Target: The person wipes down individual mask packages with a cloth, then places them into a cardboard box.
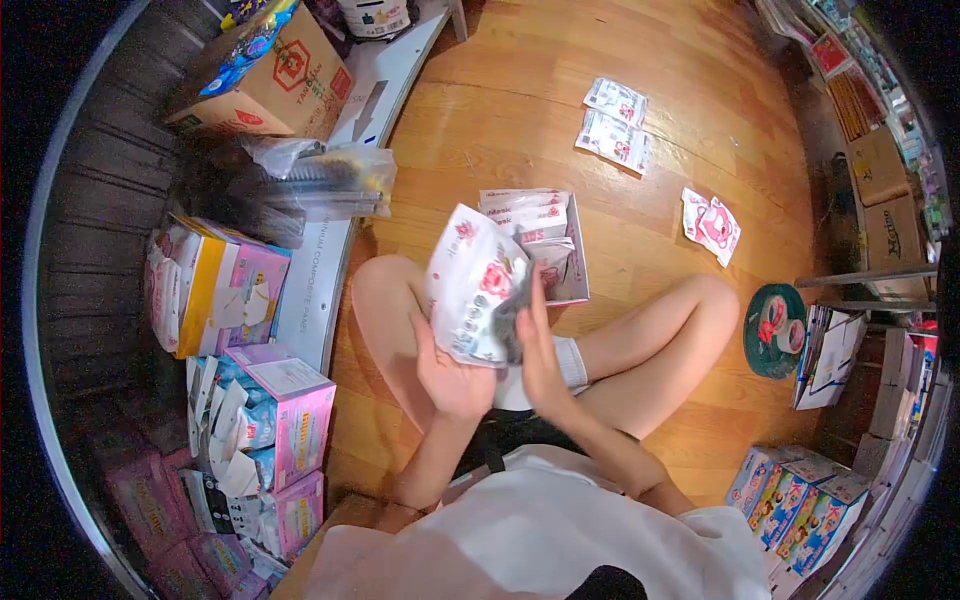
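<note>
My left hand (455, 375) grips the lower edge of a white mask packet (475, 285) with red and pink print, tilted above my lap. My right hand (540, 350) is upright at the packet's right edge, fingers stretched out and a little blurred. A dark patch shows between the packet and that hand; I cannot make out what it is. Just beyond the packet, an open box (583, 270) on the floor contains several similar packets standing in a row.
Two white packets (615, 125) and a pink-printed packet (711, 227) lie on the wooden floor. At right are a green round tray (768, 355) with tape rolls and some colourful boxes (800, 510). Pink boxes (300, 420) and a cardboard carton (280, 85) line the left side.
</note>
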A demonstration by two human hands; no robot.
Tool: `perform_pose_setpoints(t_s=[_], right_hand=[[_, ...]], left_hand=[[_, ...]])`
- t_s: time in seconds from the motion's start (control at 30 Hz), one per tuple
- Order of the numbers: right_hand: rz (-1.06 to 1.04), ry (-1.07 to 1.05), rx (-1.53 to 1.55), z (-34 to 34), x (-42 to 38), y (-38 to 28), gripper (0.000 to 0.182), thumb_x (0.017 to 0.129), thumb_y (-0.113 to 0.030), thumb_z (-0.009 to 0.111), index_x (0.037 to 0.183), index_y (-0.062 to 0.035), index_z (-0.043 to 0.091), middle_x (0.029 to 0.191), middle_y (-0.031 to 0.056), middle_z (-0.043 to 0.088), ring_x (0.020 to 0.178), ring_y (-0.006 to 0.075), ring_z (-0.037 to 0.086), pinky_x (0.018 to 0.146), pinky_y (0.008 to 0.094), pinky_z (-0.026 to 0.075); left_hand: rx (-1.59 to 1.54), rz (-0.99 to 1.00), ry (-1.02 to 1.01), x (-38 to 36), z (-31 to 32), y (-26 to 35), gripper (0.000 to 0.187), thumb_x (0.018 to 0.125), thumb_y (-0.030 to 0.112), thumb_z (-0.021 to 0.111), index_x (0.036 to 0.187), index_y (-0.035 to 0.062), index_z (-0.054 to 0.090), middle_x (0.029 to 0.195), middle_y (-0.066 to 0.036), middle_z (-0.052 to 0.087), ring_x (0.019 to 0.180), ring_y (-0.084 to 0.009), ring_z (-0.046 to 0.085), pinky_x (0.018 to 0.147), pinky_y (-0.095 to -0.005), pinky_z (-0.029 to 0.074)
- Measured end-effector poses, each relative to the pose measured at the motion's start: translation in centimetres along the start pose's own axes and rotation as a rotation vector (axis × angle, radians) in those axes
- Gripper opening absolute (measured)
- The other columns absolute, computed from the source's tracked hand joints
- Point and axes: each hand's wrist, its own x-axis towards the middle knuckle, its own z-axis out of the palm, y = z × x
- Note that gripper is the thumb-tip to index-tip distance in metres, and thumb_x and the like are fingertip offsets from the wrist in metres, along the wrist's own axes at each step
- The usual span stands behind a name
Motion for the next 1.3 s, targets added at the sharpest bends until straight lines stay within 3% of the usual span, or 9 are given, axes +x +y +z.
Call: perform_pose_setpoints(t_s=[0.23, 0.27, 0.37, 0.47, 0.63, 0.77, 0.87, 1.0, 1.3], right_hand=[[-0.021, 0.046, -0.262, -1.1, -2.0, 5.5, 0.06, 0.103, -0.027, 0.034, 0.149, 0.0037, 0.009, 0.153, 0.0182, 0.021, 0.14, 0.0275, 0.023, 0.115, 0.0363, 0.017], [0.137, 0.216, 0.251, -0.9, -0.4, 5.1, 0.05, 0.103, -0.025, 0.04, 0.142, 0.0031, 0.029, 0.139, 0.0158, 0.043, 0.126, 0.0239, 0.045, 0.106, 0.0355, 0.035], [0.415, 0.17, 0.664, -2.3, 2.0, 1.1, 0.039, 0.101, -0.025, 0.048, 0.129, 0.0015, 0.047, 0.119, 0.0095, 0.059, 0.106, 0.0152, 0.058, 0.093, 0.0304, 0.046], [0.201, 0.229, 0.398, -3.4, 1.2, 0.4, 0.023, 0.097, -0.019, 0.057, 0.109, -0.0009, 0.063, 0.101, 0.0036, 0.066, 0.089, 0.0087, 0.059, 0.081, 0.0247, 0.047], [-0.088, 0.46, -0.041, -5.2, -0.5, -3.4, 0.02, 0.095, -0.005, 0.054, 0.11, 0.0046, 0.063, 0.1, 0.0081, 0.068, 0.089, 0.0125, 0.061, 0.082, 0.0269, 0.048], [-0.705, -0.034, -0.536, -5.1, 0.1, -4.3, 0.041, 0.079, 0.006, 0.053, 0.12, 0.0034, 0.06, 0.119, 0.0196, 0.063, 0.112, 0.0314, 0.061, 0.103, 0.0492, 0.041], [-0.736, -0.338, -0.617, -4.3, -1.0, -2.1, 0.05, 0.072, 0.0, 0.062, 0.121, 0.0034, 0.058, 0.131, 0.0179, 0.056, 0.122, 0.0361, 0.053, 0.108, 0.056, 0.033], [-0.727, -0.495, -0.641, -4.0, -2.1, -1.7, 0.052, 0.069, -0.008, 0.068, 0.118, 0.0029, 0.056, 0.14, 0.0132, 0.048, 0.133, 0.0343, 0.041, 0.111, 0.0564, 0.029], [-0.55, -0.709, -0.497, -5.9, -3.2, -2.5, 0.051, 0.069, -0.003, 0.07, 0.117, 0.0016, 0.057, 0.132, 0.013, 0.056, 0.127, 0.0336, 0.049, 0.111, 0.0544, 0.031]], left_hand=[[-0.069, -0.075, -0.009, -0.8, 0.4, -0.1, 0.056, 0.102, 0.044, 0.029, 0.141, 0.0052, 0.041, 0.143, -0.012, 0.045, 0.133, -0.0292, 0.041, 0.114, -0.0458, 0.027], [-0.103, -0.088, -0.063, -0.9, 0.3, 0.1, 0.058, 0.102, 0.046, 0.028, 0.142, 0.0058, 0.039, 0.144, -0.012, 0.043, 0.134, -0.0285, 0.039, 0.114, -0.0456, 0.025], [-0.072, -0.075, -0.022, -0.7, -0.2, 1.4, 0.059, 0.102, 0.048, 0.027, 0.144, 0.0075, 0.035, 0.147, -0.011, 0.04, 0.136, -0.0277, 0.037, 0.114, -0.0458, 0.025], [0.224, 0.009, 0.298, 0.5, 1.3, 2.2, 0.06, 0.102, 0.048, 0.027, 0.146, 0.0081, 0.03, 0.149, -0.011, 0.037, 0.136, -0.0271, 0.036, 0.114, -0.046, 0.025], [0.708, 0.064, 0.261, 0.5, 1.2, 1.7, 0.063, 0.101, 0.049, 0.029, 0.15, 0.0101, 0.02, 0.153, -0.014, 0.028, 0.139, -0.0252, 0.031, 0.115, -0.045, 0.023], [0.548, -0.174, 0.202, -2.2, 1.7, -0.4, 0.067, 0.097, 0.057, 0.033, 0.146, 0.0108, 0.029, 0.145, -0.011, 0.039, 0.132, -0.0232, 0.039, 0.11, -0.0423, 0.032], [0.565, -0.158, 0.349, -3.4, 2.0, -1.2, 0.071, 0.092, 0.066, 0.039, 0.132, 0.0081, 0.048, 0.125, -0.012, 0.059, 0.111, -0.0256, 0.059, 0.097, -0.038, 0.047], [0.239, -0.205, 0.241, -1.4, 1.5, 0.9, 0.07, 0.094, 0.06, 0.038, 0.129, 0.0006, 0.05, 0.119, -0.016, 0.061, 0.104, -0.0279, 0.062, 0.094, -0.0403, 0.049], [0.38, -0.148, 0.453, 0.0, -0.3, 2.0, 0.062, 0.094, 0.053, 0.042, 0.122, -0.0015, 0.054, 0.112, -0.016, 0.064, 0.099, -0.0266, 0.065, 0.089, -0.0386, 0.051]])
